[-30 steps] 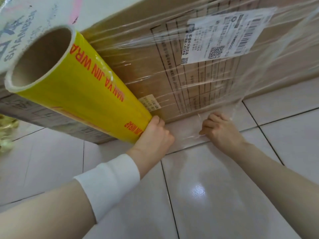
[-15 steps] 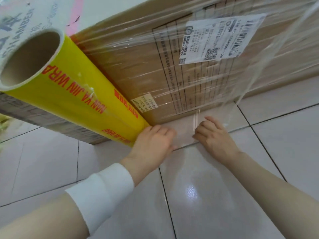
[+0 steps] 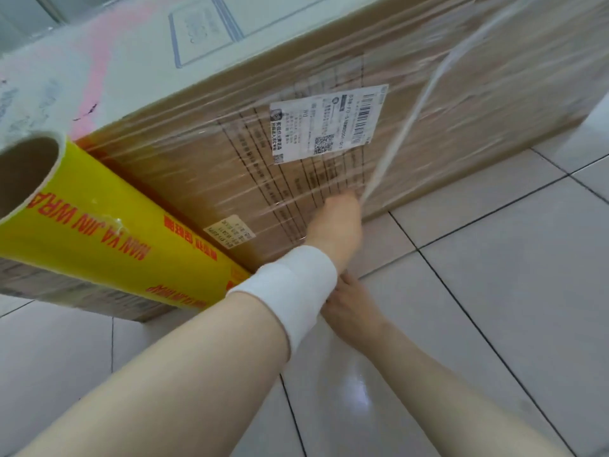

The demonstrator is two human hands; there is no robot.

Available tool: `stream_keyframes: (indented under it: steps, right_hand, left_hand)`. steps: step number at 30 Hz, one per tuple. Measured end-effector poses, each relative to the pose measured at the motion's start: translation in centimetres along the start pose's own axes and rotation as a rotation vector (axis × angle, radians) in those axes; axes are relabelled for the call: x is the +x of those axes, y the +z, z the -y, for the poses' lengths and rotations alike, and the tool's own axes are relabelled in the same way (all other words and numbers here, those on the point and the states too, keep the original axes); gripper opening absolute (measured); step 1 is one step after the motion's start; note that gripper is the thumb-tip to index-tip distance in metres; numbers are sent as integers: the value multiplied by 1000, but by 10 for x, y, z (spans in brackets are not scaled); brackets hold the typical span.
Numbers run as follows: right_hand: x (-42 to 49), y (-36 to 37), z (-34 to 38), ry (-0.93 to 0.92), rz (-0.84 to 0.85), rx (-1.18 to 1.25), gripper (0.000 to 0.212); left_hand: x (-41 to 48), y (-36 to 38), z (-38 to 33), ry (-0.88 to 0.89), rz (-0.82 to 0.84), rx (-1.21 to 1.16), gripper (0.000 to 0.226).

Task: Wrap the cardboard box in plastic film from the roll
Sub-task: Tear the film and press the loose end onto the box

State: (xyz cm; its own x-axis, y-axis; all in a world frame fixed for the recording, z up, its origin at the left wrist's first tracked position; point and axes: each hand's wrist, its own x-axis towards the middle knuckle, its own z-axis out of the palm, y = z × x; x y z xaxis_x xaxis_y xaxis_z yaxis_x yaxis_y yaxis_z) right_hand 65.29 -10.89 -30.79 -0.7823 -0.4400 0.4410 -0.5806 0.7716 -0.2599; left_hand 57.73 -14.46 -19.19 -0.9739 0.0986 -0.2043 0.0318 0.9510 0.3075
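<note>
Head view: tiled floor [image 3: 494,291] carries the box [image 3: 204,179], which stands on its long side, its brown face already covered in stretched layers of film [image 3: 423,97]. The yellow roll [image 3: 108,245] leans against the box's near left corner, open core end up towards you, lower end down at the floor. One gathered strand of film runs from the upper right down across the box face, passing just right of the white label [image 3: 329,123]. Your left hand [image 3: 336,222], white wristband [image 3: 293,285] on the wrist, is clenched round the strand's lower end. Your right hand [image 3: 352,311] lies below that wrist near the roll's foot; its fingers are hidden, so its grip cannot be told.
</note>
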Motion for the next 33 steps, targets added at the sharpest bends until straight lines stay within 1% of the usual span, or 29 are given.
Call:
stream_keyframes:
  steps: [1, 2, 3, 4, 5, 6, 7, 9, 10, 11, 12, 14, 15, 16, 17, 19, 21, 22, 24, 26, 29, 33]
  right_hand:
    - [-10, 8, -3, -86, -70, -2, 34]
    - [-24, 11, -7, -182, -55, -2, 42]
    - [-36, 9, -6, -134, -75, 27, 45]
    - [-46, 9, -7, -67, -158, 72, 43]
    - [-53, 6, -8, 57, -242, 151, 37]
    - [-54, 3, -5, 217, -264, 251, 31]
    - [-54, 2, -4, 412, -272, 431, 26]
    - [-38, -4, -5, 826, -176, 838, 17]
    - [-28, -8, -4, 1002, -100, 1073, 18]
    - [-18, -9, -2, 1121, -55, 1259, 22]
    - [-9, -9, -1, 1194, -44, 1386, 30]
    - [11, -12, 8, 1262, -38, 1625, 55]
    - [20, -13, 13, 1277, -34, 1743, 61]
    - [28, -13, 19, 1276, -14, 1829, 61]
    - [34, -13, 23, 1247, 17, 1883, 54]
    - [43, -19, 31, 1186, 50, 1994, 31]
    - [46, -20, 41, 1182, -43, 2148, 14]
    - [46, -19, 46, 1217, -103, 2204, 9]
    - [43, -18, 57, 1307, -201, 2242, 10]
    - [37, -15, 66, 1364, -240, 2244, 11]
    - [28, -15, 75, 1409, -194, 2221, 14]
    - [21, -19, 74, 1466, -119, 2035, 19]
  left_hand:
    - [-1, -4, 6, 20, 13, -42, 20]
    - [-3, -11, 15, 15, 16, -86, 21]
    - [-5, -18, 23, 10, 14, -149, 23]
    - [-6, -26, 31, -3, 23, -200, 27]
    - [-8, -33, 37, -5, 27, -243, 30]
    - [-10, -38, 40, -4, 29, -272, 29]
    - [-13, -44, 42, -6, 42, -301, 28]
    - [-18, -52, 43, -17, 84, -359, 23]
    - [-21, -55, 43, -16, 99, -368, 20]
    - [-26, -59, 42, -14, 99, -369, 19]
    - [-30, -61, 43, -16, 96, -368, 18]
    - [-38, -68, 44, -30, 72, -371, 18]
    - [-42, -73, 44, -34, 50, -361, 19]
    - [-46, -77, 45, -38, 34, -350, 19]
    - [-50, -83, 45, -46, 18, -353, 18]
    - [-58, -94, 48, -48, -18, -350, 15]
    - [-65, -104, 50, -36, -72, -316, 12]
    - [-68, -109, 51, -33, -100, -295, 11]
    - [-72, -115, 51, -20, -165, -259, 12]
    - [-74, -117, 50, 1, -215, -256, 11]
    - [-78, -115, 49, 17, -240, -221, 10]
    - [-87, -109, 57, 5, -277, -260, 6]
